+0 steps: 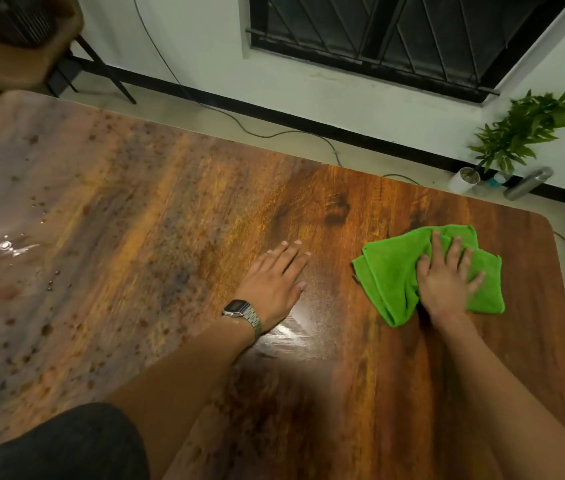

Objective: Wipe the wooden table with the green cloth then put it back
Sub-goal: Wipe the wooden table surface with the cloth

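A crumpled green cloth (pixel 392 271) lies on the wooden table (pixel 170 202) near its far right corner. My right hand (pixel 447 275) presses flat on top of the cloth, fingers spread over it. My left hand (pixel 274 275), with a metal watch on the wrist, rests palm down on the bare wood to the left of the cloth, holding nothing. Water droplets and a small puddle (pixel 7 247) sit on the left part of the table.
Beyond the table's far edge are a potted plant (pixel 516 140), a metal bottle (pixel 527 183) on the floor, a cable (pixel 274 133) along the wall and a barred window. A brown chair (pixel 31 46) stands at the far left.
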Action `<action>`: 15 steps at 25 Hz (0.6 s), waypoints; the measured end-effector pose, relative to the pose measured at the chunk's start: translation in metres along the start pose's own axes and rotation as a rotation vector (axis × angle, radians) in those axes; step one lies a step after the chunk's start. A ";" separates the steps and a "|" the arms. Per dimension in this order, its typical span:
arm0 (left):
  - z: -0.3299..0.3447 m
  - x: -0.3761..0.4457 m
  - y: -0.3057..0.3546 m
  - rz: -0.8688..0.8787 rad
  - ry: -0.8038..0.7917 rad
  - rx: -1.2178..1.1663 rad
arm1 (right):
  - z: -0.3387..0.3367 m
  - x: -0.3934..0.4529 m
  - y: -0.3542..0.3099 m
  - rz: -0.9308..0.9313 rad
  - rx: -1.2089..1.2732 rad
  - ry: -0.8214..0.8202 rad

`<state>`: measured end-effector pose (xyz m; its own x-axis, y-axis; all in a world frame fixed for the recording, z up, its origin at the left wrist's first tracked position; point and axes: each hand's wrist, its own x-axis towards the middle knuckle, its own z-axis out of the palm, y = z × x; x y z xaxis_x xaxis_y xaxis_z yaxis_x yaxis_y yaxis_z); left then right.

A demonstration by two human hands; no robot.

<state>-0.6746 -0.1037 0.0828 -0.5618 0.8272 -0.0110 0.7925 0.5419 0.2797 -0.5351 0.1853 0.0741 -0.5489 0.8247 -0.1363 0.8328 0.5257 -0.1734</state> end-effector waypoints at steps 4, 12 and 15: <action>-0.014 -0.004 -0.025 -0.092 0.075 -0.054 | 0.026 0.021 -0.138 -0.108 0.014 -0.063; -0.054 -0.044 -0.184 -0.193 0.122 -0.065 | 0.079 -0.149 -0.271 -0.539 -0.053 -0.031; -0.066 -0.070 -0.258 -0.118 0.054 0.064 | 0.076 -0.189 -0.214 -0.539 -0.109 -0.032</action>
<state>-0.8550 -0.3113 0.0744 -0.6626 0.7489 0.0121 0.7328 0.6448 0.2175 -0.6150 -0.0994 0.0629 -0.9003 0.4266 -0.0861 0.4346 0.8919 -0.1252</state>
